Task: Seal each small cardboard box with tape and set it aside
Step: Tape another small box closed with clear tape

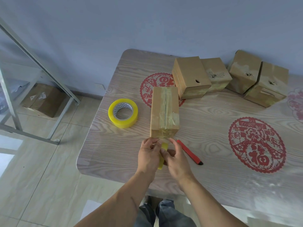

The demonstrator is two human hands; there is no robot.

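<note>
A small cardboard box [164, 112] lies lengthwise on the table [213, 128], with tape along its top seam and over its near end. A yellowish strip of tape [163, 154] hangs from that near end. My left hand [149, 154] and my right hand [176, 158] both pinch this strip just in front of the box. The yellow tape roll [123, 113] lies flat to the left of the box. A red utility knife [190, 152] lies on the table right of my right hand.
Several other cardboard boxes [191, 77] [265, 84] stand at the back of the table, against the wall. Red paper-cut decorations [256, 145] mark the tabletop. A larger carton [43, 99] sits on the floor at left under a metal frame [41, 63].
</note>
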